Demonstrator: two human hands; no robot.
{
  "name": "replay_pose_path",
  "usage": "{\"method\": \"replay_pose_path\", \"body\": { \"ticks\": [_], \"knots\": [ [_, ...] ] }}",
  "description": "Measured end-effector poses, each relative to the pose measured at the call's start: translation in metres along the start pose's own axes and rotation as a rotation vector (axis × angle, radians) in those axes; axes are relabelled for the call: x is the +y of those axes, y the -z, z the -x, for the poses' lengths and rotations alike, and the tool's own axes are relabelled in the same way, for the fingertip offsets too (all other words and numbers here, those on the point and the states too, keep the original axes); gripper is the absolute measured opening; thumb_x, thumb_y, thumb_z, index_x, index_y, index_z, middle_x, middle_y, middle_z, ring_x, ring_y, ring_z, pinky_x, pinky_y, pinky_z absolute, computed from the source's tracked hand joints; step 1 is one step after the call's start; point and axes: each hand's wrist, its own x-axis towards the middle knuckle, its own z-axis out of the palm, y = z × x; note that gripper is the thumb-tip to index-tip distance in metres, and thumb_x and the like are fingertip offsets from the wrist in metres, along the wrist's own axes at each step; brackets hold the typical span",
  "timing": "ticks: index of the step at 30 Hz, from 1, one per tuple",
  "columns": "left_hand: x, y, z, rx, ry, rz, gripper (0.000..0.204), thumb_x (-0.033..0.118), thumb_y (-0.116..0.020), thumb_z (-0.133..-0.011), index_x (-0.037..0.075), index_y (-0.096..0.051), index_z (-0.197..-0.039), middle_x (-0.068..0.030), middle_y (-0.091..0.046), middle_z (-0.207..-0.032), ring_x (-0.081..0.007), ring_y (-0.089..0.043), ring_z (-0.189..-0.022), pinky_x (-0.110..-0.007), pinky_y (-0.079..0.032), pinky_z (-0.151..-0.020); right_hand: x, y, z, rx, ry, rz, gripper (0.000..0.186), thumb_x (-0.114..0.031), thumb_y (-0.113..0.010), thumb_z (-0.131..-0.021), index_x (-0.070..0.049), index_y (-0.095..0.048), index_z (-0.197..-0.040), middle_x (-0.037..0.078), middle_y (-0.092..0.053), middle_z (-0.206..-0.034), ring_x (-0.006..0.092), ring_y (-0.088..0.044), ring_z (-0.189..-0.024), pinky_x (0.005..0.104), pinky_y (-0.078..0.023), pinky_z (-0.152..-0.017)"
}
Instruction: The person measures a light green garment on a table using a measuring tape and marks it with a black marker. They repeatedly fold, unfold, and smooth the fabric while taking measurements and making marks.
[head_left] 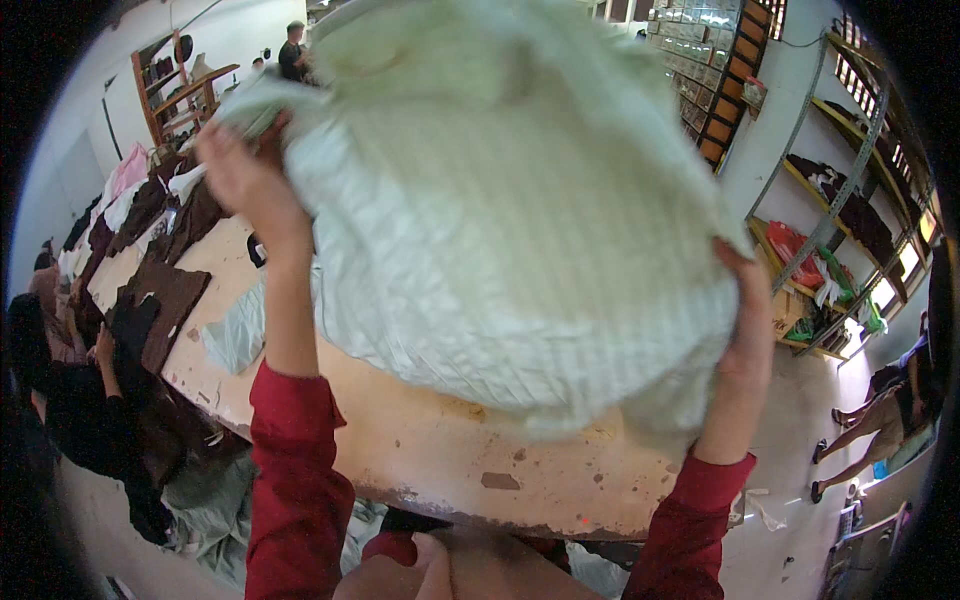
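A large pale green striped cloth (500, 240) is held up and spread in front of me above the table. Motion blurs its upper part, so I cannot tell whether it is a garment. At the upper left, my left hand (245, 180) grips one corner, with a fold of the cloth between thumb and fingers. My right hand (748, 320) is closed on the right edge, its fingertips partly hidden by the fabric. The cloth's lower edge hangs crumpled over the worn wooden tabletop (430, 460).
A smaller pale green piece (238, 330) and a dark brown garment (175, 310) lie on the table's left side, near a person in black (90, 430). Metal shelves (840, 190) with bags stand at right. Another person (885, 420) is at far right. Cloth (210, 510) is heaped below the table.
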Motion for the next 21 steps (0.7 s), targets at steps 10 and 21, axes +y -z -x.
{"method": "replay_pose_path", "body": {
  "ticks": [10,21],
  "knots": [
    [-0.075,-0.062,0.083,-1.436,0.056,-0.203,0.051,0.032,-0.049,-0.098,0.000,-0.040,-0.138,-0.0173,-0.037,-0.148,-0.0301,-0.035,-0.137,-0.034,-0.026,-0.113,0.060,0.081,-0.030,0.066,0.327,1.173,0.058,-0.037,-0.059,-0.092,-0.001,-0.044,-0.134,0.019,-0.057,-0.121,0.0249,-0.054,-0.112,0.0329,-0.041,-0.096],
    [0.034,0.228,0.211,-1.610,0.272,-0.693,0.044,0.018,-0.052,-0.094,0.004,-0.047,-0.135,-0.0188,-0.037,-0.147,-0.0314,-0.035,-0.137,-0.045,-0.030,-0.110,0.181,0.134,0.127,-0.592,-0.013,1.569,0.060,-0.032,-0.056,-0.092,-0.009,-0.037,-0.144,0.018,-0.032,-0.150,0.0366,-0.026,-0.140,0.0479,-0.018,-0.114]
  ]
}}
